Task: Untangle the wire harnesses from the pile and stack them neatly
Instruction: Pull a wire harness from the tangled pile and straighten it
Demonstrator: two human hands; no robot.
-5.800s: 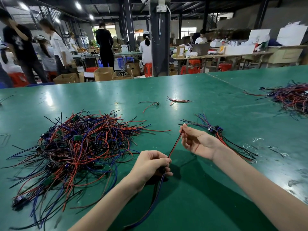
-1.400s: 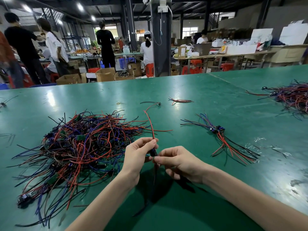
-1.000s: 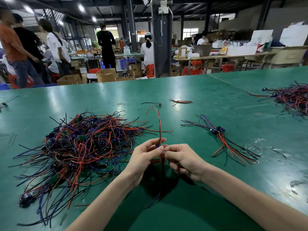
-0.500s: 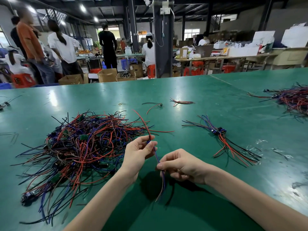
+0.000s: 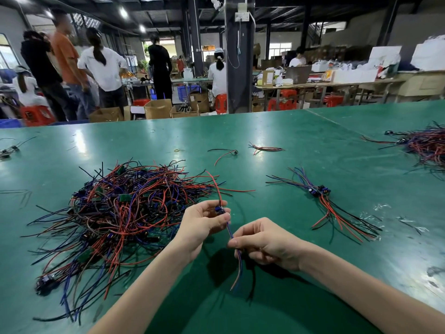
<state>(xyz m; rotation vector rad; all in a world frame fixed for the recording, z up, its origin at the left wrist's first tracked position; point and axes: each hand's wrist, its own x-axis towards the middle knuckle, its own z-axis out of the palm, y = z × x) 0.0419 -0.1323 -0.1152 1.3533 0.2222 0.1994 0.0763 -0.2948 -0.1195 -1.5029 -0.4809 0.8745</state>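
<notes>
Tangled pile [image 5: 115, 213] lies at 9 o'clock of left hand [image 5: 202, 225], which pinches one harness [image 5: 230, 231] by its blue connector; right hand [image 5: 267, 242], at 4 o'clock, pinches its lower wires; sorted stack [image 5: 322, 196] lies at 2 o'clock on green table [image 5: 289, 131].

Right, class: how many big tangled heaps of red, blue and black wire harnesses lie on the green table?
2. The near-left heap of red, blue and black wires; the far-right heap, cut off by the frame, so more may be hidden.
</notes>
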